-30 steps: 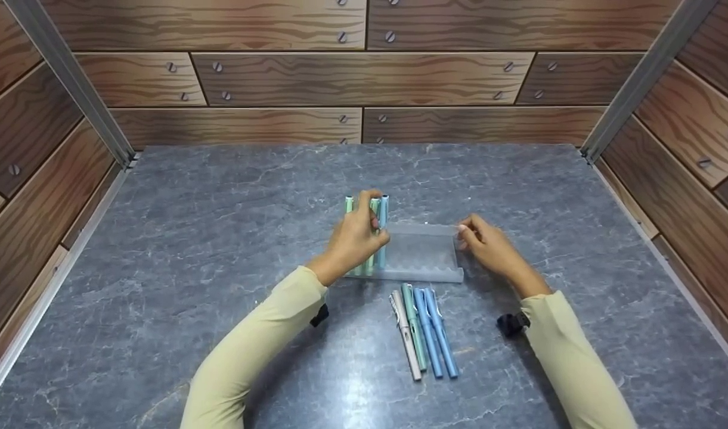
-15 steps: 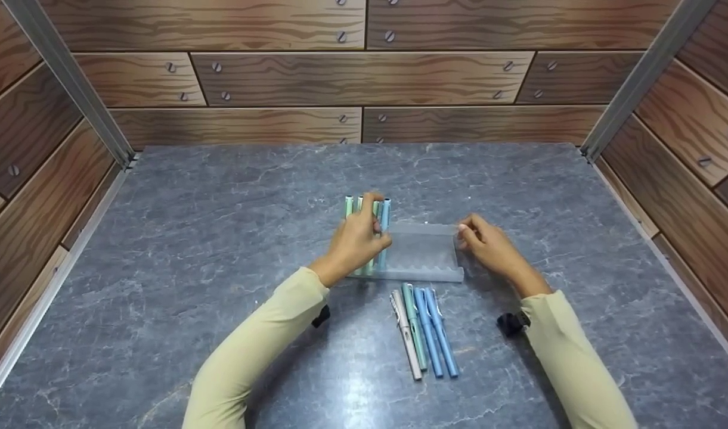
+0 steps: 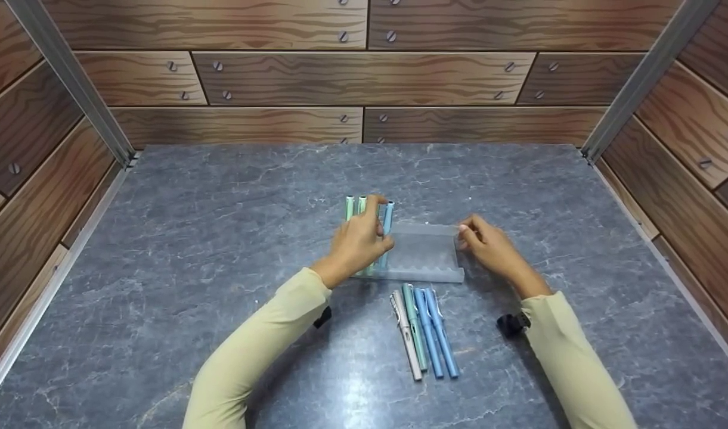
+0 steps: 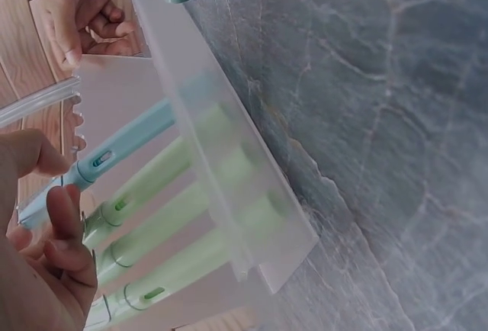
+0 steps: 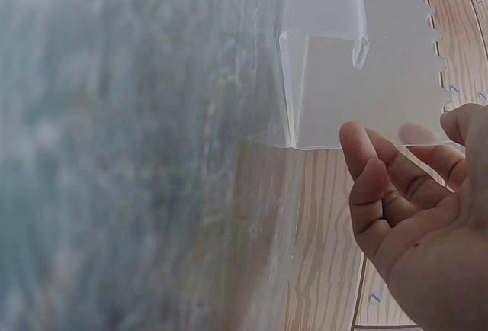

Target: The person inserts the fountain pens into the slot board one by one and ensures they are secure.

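the left hand [image 3: 356, 241] pinches a light-blue pen [image 4: 126, 142] between thumb and fingers; the right hand [image 3: 489, 245] pinches the right end of a translucent holder [image 3: 423, 250], set well apart from the side edges of the worktop [image 3: 220, 208]. judged by count, the work is about half done. contents of the holder: three pale green pens [image 4: 164, 232] side by side toward its left end, then the light-blue pen, slightly askew and probably not finally placed; no pen shows in the right part. left outside, toward the worktop's near edge: one grey pen [image 3: 407, 336], one teal pen [image 3: 415, 328] and two blue pens [image 3: 442, 335], nearly parallel.
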`<state>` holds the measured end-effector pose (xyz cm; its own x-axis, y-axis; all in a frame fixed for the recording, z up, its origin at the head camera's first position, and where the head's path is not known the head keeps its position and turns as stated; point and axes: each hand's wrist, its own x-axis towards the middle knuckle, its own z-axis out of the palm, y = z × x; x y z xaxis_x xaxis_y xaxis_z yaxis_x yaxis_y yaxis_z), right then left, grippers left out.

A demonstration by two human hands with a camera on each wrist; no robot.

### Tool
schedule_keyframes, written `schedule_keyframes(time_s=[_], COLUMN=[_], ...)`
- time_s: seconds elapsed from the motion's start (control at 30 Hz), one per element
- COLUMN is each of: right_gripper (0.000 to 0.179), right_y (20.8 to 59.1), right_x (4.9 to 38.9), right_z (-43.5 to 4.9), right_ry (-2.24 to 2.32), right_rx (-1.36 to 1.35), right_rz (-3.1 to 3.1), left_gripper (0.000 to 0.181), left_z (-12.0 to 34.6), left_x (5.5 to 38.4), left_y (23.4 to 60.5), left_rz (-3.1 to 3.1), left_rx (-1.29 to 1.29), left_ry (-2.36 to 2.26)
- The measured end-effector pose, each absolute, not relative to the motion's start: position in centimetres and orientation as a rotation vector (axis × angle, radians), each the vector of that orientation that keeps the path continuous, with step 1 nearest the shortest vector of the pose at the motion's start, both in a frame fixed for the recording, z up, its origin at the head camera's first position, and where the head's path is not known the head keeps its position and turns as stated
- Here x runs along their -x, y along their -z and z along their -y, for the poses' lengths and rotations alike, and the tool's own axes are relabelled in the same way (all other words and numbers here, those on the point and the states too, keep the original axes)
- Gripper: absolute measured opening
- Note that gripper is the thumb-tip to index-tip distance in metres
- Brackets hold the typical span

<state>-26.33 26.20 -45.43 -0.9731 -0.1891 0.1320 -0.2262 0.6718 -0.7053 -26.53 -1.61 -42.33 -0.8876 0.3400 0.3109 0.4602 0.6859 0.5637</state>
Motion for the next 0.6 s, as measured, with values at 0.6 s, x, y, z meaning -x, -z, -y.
schedule_keyframes(time_s=[0.6], right_gripper=[0.027], right_y=[45.48], right_x=[26.41], right_z=[-26.25], right_ry=[-1.173], right_rx=[-0.335], right_rz=[2.829], left_gripper=[0.062], left_z=[2.1], left_x=[26.76], left_y=[41.57], left_rz=[2.796], left_rx=[0.617], left_ry=[0.806])
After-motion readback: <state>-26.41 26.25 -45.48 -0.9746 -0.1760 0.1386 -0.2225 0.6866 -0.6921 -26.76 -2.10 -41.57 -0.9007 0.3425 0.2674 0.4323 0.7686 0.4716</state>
